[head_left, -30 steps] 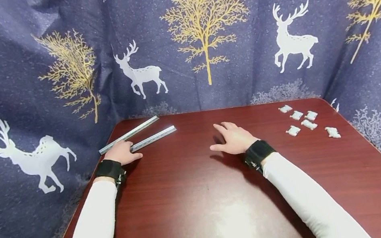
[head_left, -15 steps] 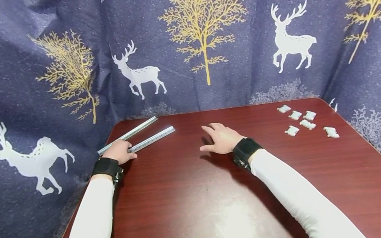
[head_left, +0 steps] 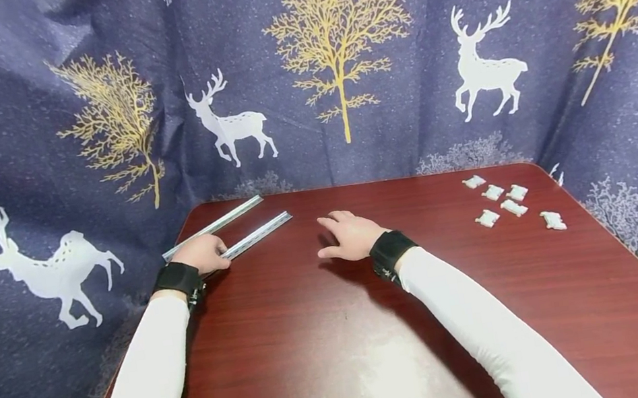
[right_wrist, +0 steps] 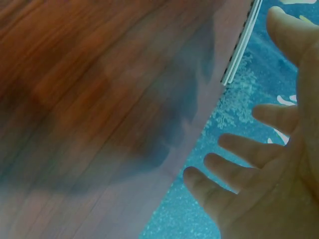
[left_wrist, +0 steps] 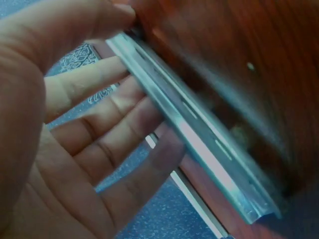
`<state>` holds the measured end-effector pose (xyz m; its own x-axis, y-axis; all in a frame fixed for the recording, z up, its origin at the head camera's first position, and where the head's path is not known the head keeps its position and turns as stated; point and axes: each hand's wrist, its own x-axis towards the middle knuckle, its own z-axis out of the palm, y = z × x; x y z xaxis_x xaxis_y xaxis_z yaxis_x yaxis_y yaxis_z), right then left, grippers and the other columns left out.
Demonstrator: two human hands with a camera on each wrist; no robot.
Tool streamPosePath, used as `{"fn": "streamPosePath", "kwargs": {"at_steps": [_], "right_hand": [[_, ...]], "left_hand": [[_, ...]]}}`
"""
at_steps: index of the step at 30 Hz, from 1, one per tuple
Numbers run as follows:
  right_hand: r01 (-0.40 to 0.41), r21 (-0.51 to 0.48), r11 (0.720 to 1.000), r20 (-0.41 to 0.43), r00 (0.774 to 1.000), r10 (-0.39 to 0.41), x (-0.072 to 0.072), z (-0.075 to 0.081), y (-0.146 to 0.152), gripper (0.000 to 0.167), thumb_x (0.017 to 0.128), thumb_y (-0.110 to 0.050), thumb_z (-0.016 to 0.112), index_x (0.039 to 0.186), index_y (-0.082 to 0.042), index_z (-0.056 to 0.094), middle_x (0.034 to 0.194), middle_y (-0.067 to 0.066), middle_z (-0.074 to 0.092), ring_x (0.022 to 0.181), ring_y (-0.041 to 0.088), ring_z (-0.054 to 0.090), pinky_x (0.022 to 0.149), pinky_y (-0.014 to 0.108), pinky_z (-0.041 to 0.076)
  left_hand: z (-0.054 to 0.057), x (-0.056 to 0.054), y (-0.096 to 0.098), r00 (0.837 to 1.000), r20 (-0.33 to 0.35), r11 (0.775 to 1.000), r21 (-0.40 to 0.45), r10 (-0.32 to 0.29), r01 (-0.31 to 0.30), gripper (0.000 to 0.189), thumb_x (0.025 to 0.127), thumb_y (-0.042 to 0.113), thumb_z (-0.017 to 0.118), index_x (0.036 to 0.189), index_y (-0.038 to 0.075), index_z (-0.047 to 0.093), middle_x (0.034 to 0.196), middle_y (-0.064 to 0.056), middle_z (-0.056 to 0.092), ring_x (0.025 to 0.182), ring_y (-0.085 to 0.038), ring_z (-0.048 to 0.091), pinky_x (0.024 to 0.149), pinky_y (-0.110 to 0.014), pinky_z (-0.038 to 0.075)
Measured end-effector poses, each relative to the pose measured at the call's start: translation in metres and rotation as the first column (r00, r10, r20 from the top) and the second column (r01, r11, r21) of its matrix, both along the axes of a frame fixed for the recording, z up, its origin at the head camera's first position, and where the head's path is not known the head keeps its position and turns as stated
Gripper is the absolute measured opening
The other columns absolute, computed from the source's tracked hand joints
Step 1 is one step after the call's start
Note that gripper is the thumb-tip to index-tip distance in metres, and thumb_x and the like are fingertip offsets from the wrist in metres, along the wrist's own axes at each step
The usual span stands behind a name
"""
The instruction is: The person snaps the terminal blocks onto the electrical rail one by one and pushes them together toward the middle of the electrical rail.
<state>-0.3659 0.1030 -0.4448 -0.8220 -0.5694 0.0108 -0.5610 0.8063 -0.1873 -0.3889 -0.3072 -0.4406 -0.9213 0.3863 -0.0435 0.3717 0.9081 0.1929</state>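
My left hand (head_left: 199,253) pinches the near end of a slotted silver DIN rail (head_left: 259,233) at the table's left side. In the left wrist view, the thumb and fingers meet this DIN rail (left_wrist: 199,142) along its edge, and its shadow falls apart from it on the wood. A second DIN rail (head_left: 229,216) lies behind, partly covered by the left hand. My right hand (head_left: 351,235) hovers over the middle of the table, fingers spread and gently bent, holding nothing. The right wrist view shows this right hand (right_wrist: 259,184) with a rail (right_wrist: 241,45) beyond it.
Several small off-white plastic pieces (head_left: 514,207) lie scattered at the back right of the reddish-brown table (head_left: 290,339). A dark blue curtain (head_left: 398,65) printed with deer and trees hangs behind the table and along its sides.
The right hand has moved left, towards the rails. The left hand has taken hold of the nearer DIN rail, whose near end has shifted slightly. The other rail stays put.
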Motion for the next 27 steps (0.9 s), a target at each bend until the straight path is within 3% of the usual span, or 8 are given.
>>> {"fn": "streamPosePath", "kwargs": {"at_steps": [7, 14, 19, 27], "right_hand": [[-0.002, 0.021, 1.000, 0.008, 1.000, 0.002, 0.001, 0.003, -0.007, 0.091, 0.106, -0.062, 0.068, 0.174, -0.009, 0.037, 0.173, 0.022, 0.040, 0.162, 0.038, 0.037, 0.128, 0.050, 0.038], [-0.019, -0.003, 1.000, -0.024, 1.000, 0.019, 0.001, 0.004, -0.006, 0.089, 0.106, -0.060, 0.070, 0.173, -0.009, 0.039, 0.172, 0.022, 0.041, 0.160, 0.039, 0.039, 0.126, 0.050, 0.041], [-0.005, -0.009, 1.000, -0.034, 0.999, 0.005, -0.003, 0.001, -0.002, 0.090, 0.105, -0.060, 0.071, 0.173, -0.010, 0.039, 0.173, 0.021, 0.040, 0.160, 0.038, 0.040, 0.124, 0.051, 0.043], [0.005, -0.024, 1.000, -0.036, 0.999, -0.006, -0.008, -0.004, 0.004, 0.091, 0.101, -0.057, 0.077, 0.171, -0.010, 0.043, 0.171, 0.023, 0.042, 0.158, 0.040, 0.042, 0.123, 0.053, 0.045]], "left_hand": [[0.003, 0.003, 0.011, 0.999, -0.004, 0.998, -0.029, -0.053, 0.053, 0.022, 0.078, 0.022, 0.082, 0.070, 0.015, 0.063, 0.064, 0.009, 0.041, 0.064, -0.015, 0.039, 0.064, -0.036, 0.033], [0.010, 0.013, 0.032, 0.998, -0.003, 0.997, -0.052, -0.060, 0.060, 0.017, 0.078, 0.023, 0.085, 0.079, 0.013, 0.071, 0.070, 0.006, 0.057, 0.070, -0.016, 0.052, 0.066, -0.038, 0.044], [0.010, 0.014, 0.046, 0.997, 0.013, 0.996, -0.041, -0.079, 0.080, 0.017, 0.079, 0.022, 0.085, 0.089, 0.012, 0.077, 0.074, 0.006, 0.060, 0.073, -0.016, 0.055, 0.072, -0.040, 0.049], [0.010, 0.015, 0.069, 0.988, 0.010, 0.988, -0.019, -0.155, 0.155, 0.013, 0.078, 0.018, 0.082, 0.076, 0.013, 0.070, 0.067, 0.008, 0.046, 0.067, -0.014, 0.045, 0.066, -0.036, 0.040]]}}
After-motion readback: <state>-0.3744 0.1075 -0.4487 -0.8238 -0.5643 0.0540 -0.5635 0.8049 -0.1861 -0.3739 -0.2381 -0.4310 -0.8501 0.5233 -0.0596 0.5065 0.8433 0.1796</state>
